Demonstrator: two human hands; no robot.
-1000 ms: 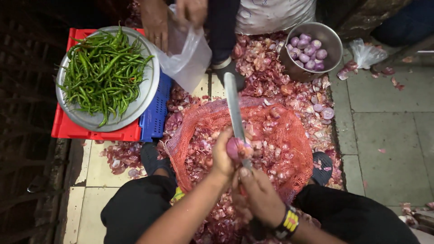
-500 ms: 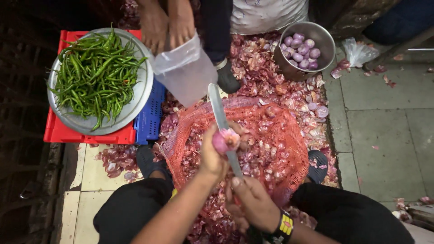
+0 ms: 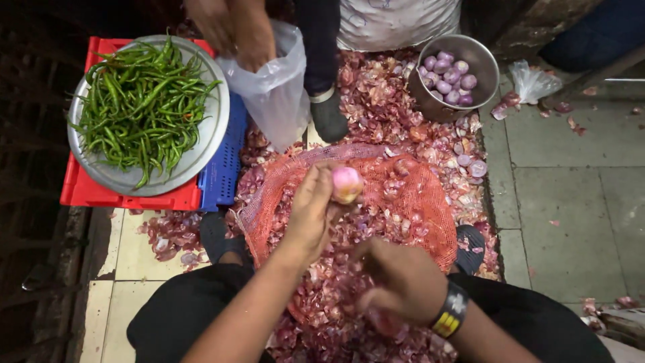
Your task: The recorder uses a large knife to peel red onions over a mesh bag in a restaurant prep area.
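Left hand (image 3: pixel 310 208) is raised over the middle of the scene, fingers curled tight around a peeled pinkish onion (image 3: pixel 347 184), which sticks out at the fingertips on the far side; probably lifted that way so the bare bulb stays clear of the skins below. Right hand (image 3: pixel 396 279) sits nearer and lower, loosely fisted with the knuckles up; whether anything is inside it cannot be told, the underside is hidden and blurred, no blade showing. A dark wristband with a yellow patch (image 3: pixel 451 310) is on that wrist. Directly under both hands lies a red mesh sack (image 3: pixel 410 195) spread flat, seemingly as a catch-sheet, since it is heaped with onion skins (image 3: pixel 376 87) that spill well past it to the far side. Far right stands a round steel bowl (image 3: pixel 485 64) holding peeled onions, within reach of the hands. Far left, a steel plate (image 3: pixel 209 138) piled with green chillies (image 3: pixel 138 101) rests on a red crate (image 3: pixel 101 191), with a blue crate edge just beside it. At the far edge, another person's hands (image 3: pixel 232 27) grip the mouth of a clear plastic bag (image 3: pixel 279 87), holding it open; that person's dark shoe (image 3: pixel 329 114) is planted on the skins.
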